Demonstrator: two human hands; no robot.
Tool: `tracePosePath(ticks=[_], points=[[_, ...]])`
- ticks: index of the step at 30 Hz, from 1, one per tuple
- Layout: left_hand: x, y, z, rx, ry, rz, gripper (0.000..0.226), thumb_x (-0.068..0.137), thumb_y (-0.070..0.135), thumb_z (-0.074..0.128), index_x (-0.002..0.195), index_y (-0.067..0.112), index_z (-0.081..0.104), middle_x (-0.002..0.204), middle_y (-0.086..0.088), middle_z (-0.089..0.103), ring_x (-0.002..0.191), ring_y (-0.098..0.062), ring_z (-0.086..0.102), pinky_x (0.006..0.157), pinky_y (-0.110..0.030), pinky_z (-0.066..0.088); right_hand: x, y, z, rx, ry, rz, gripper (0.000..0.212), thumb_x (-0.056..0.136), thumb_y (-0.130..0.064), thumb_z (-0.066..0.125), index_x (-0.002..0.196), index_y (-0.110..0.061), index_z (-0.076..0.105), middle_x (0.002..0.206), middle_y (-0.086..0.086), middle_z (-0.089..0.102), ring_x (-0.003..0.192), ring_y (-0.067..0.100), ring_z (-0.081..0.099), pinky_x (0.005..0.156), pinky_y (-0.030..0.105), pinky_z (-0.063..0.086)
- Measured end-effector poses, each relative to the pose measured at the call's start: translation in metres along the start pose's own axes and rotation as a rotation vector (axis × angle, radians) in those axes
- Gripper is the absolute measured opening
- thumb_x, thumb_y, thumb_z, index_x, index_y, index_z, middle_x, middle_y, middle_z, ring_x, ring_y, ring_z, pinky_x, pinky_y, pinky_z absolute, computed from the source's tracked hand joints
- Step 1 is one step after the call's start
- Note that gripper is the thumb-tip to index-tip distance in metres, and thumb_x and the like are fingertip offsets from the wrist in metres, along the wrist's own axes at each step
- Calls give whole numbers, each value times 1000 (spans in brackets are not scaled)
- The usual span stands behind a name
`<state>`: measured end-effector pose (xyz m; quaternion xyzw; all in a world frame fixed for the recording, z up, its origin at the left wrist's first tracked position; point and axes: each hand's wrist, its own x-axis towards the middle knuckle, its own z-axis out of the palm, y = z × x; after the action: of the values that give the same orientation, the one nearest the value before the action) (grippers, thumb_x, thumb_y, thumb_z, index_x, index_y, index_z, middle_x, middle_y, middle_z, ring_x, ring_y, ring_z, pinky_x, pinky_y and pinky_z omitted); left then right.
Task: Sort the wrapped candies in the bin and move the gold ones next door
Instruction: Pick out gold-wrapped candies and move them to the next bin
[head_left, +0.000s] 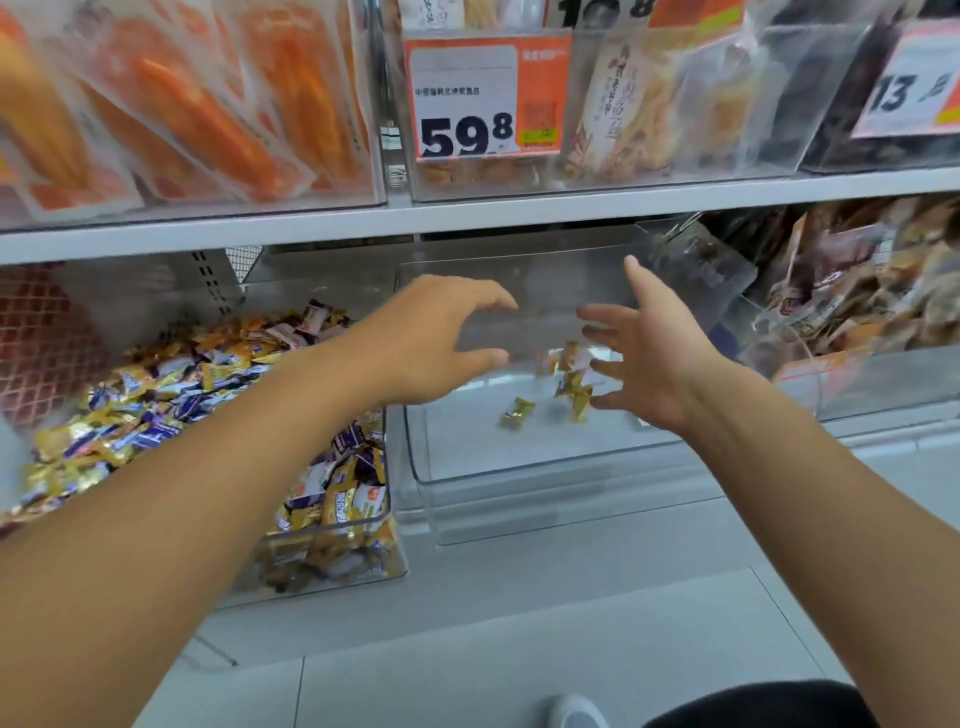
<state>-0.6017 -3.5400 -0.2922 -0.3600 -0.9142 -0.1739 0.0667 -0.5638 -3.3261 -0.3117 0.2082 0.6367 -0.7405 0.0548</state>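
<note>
On the lower shelf, at the far left, a clear bin (332, 540) is heaped with wrapped candies (171, 395) in gold, purple and white foil. The person's left forearm crosses above that heap, and the left hand (431, 343) hangs over the near-left corner of the neighbouring clear bin (519, 467), fingers and thumb spread and loosely arched, gripping nothing. Just right of it, a few gold candies (569, 384) are inside this second bin; they are blurred, and I cannot tell whether they lie on its floor or are in the air. One more gold candy (517, 413) sits slightly apart, nearer the front. The right hand (654, 358) is just beside the cluster, palm turned inward, fingers splayed wide, holding nothing. Further right stands a bin of brown packets (857, 291). Above, an orange price tag (485, 96) reads 59.8.
</note>
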Motion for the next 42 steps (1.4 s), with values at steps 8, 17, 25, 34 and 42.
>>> tracePosePath(ticks=[8,17,25,34,42], points=[[-138,-86,-38,-232,358,-439,11,87,26,74,94,33,70,89,17,70,80,3,66,69,-21,51,-61,24,102,-710,-73,-1068,26,98,-37,55,93,-18,71,85,-6,71,82,7,65,75,26,53],[-197,-147,-52,-125,202,-519,24,76,39,84,94,27,74,76,18,63,71,-9,64,61,-20,44,-48,48,205,-1300,-182,-963,30,89,-23,71,118,-28,67,104,-7,69,88,14,63,77,31,52],[-199,-164,-46,-33,67,-321,26,73,42,85,94,30,76,90,13,59,82,-2,52,75,-28,41,-29,68,256,-1445,-469,-986,18,85,-40,74,91,-23,75,82,-4,70,73,14,63,69,37,55],[-189,-161,-34,-24,-28,-280,35,81,49,75,114,41,70,98,10,49,97,-13,48,85,-36,45,-18,56,254,-1325,-414,-937,19,85,-17,69,102,-21,74,92,-7,71,69,-2,56,72,24,47],[-188,-160,-40,-17,47,-229,8,95,28,63,92,25,69,94,8,54,89,-13,53,84,-38,46,-24,57,252,-1489,-508,-870,48,75,-20,81,120,-20,64,106,6,62,98,24,58,84,43,51]])
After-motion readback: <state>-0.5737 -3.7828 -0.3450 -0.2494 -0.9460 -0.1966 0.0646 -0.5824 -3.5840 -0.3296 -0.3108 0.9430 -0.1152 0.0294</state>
